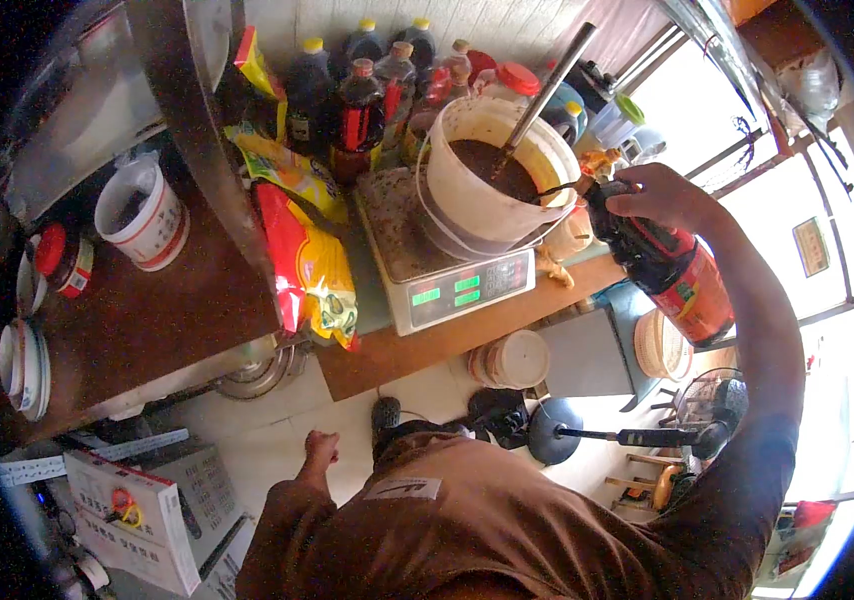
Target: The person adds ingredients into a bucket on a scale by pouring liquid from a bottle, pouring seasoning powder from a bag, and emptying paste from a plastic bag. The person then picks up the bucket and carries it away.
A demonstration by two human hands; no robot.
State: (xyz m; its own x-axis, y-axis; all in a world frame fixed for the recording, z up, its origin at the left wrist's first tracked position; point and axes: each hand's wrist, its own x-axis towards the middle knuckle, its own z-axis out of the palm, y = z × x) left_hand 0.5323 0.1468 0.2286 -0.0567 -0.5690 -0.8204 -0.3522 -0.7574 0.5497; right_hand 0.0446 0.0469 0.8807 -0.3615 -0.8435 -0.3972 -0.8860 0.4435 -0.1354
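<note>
My right hand [659,196] grips a large plastic bottle of dark sauce [692,290] near its neck. The bottle is tilted, its mouth at the rim of a white bucket [457,205], and a thin dark stream runs from it into the bucket. Dark contents [477,160] show inside, where a long metal rod [552,90] leans. Under the bucket is a digital scale [472,290] with lit green numbers. My left hand [322,447] hangs low by my side, away from the counter, fingers curled closed with nothing visible in them.
Several dark bottles [359,110] stand behind the scale. Red and yellow bags [307,260] lie left of it. A white tub [144,215] and stacked bowls [25,370] sit on the brown table [197,310]. On the floor are a lidded bucket [517,358] and a fan [712,400].
</note>
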